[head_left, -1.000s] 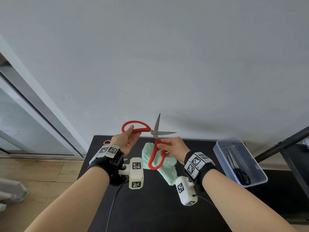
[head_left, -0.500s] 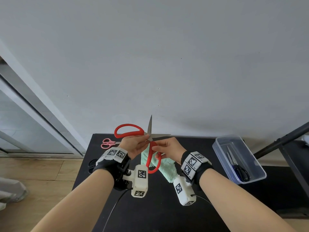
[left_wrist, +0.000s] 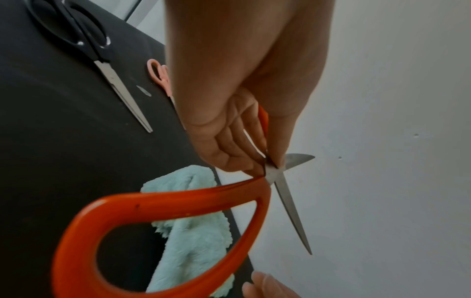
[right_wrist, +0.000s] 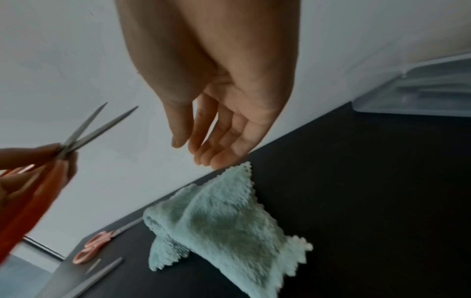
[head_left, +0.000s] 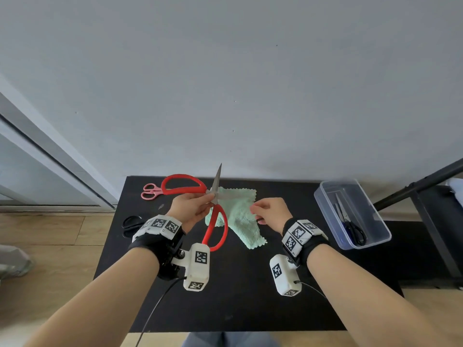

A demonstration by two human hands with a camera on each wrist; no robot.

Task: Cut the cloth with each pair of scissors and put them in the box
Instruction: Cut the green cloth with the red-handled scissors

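My left hand (head_left: 206, 197) pinches the big red-handled scissors (head_left: 181, 184) at the pivot, above the black table. The blades stand partly apart, one pointing up, and one red loop (left_wrist: 165, 203) hangs toward my wrist. The mint green cloth (head_left: 241, 216) lies crumpled on the table behind and to the right of the scissors. My right hand (head_left: 255, 212) hovers over the cloth's right edge with relaxed fingers (right_wrist: 203, 149) and holds nothing. I cannot tell whether it touches the cloth (right_wrist: 224, 221). The clear plastic box (head_left: 325, 209) stands at the right with dark-handled scissors (head_left: 353, 227) inside.
Small pink scissors (head_left: 150, 191) lie at the table's far left corner. Black-handled scissors (head_left: 131, 222) lie at the left edge, near my left wrist. A grey wall runs right behind the table. A black stand (head_left: 426, 181) rises beyond the box.
My right hand let go of the red scissors' lower handle and moved right, over the cloth. My left hand slid from the upper handle to the pivot, and the scissors came lower.
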